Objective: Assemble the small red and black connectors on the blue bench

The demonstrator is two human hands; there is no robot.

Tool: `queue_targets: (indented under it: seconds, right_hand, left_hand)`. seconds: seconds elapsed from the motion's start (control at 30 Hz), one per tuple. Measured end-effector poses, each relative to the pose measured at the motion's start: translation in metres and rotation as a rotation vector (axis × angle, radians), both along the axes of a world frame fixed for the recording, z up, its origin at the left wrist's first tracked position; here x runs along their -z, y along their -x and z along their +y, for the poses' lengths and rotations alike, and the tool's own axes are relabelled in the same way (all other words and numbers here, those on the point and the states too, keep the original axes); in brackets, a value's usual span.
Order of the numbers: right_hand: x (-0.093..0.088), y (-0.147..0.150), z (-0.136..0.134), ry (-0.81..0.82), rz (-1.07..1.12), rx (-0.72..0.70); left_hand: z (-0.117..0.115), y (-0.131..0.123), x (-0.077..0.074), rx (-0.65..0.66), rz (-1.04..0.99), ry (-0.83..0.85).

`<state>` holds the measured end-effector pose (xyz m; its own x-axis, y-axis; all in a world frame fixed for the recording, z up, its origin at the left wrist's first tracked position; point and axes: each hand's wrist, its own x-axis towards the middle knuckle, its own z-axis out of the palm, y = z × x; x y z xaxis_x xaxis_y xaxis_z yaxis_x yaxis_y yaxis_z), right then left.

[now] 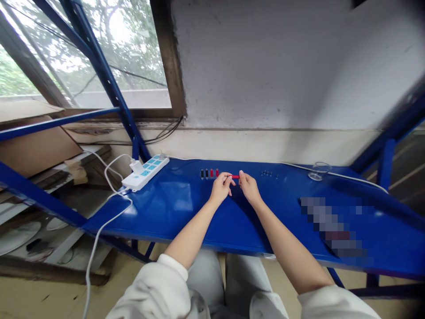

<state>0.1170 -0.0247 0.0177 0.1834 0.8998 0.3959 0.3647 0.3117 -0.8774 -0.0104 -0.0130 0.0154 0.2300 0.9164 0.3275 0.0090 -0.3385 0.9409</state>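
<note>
Between my hands lies a slim red cylinder-shaped piece [235, 177], held level just above the blue table. My left hand [221, 187] pinches its left end, with the other fingers curled below. The right end sits between the thumb and fingers of my right hand [249, 188]. Just left of my left hand, two black pieces [206, 173] and two red pieces [211, 173] with metallic ends stand in a row. To the right of my right hand are several tiny dark parts [266, 173], too small to name.
A white power strip [146, 173] with a plug and cable sits at the table's left end. At the back right stands a clear round container [319, 172] beside a white cable [352, 180]. A pixelated object [332, 228] lies at right. Blue frame posts [114, 95] flank the table.
</note>
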Motion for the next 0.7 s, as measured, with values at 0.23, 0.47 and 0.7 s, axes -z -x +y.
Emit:
queue_targets:
  seconds: [0.23, 0.47, 0.7]
  right_hand:
    - [-0.0044, 0.0037, -0.0050, -0.021, -0.026, -0.013]
    - [-0.0058, 0.0041, -0.0059, -0.053, 0.003, 0.010]
    - [-0.0061, -0.0022, -0.0016, -0.061, 0.121, 0.087]
  left_hand:
    - [-0.0047, -0.0003, -0.0050, -0.070, 0.062, -0.007]
    - [-0.0006, 0.0021, -0.0054, -0.120, -0.093, 0.108]
    - [0.0022, 0.0052, -0.0076, -0.224, -0.182, 0.103]
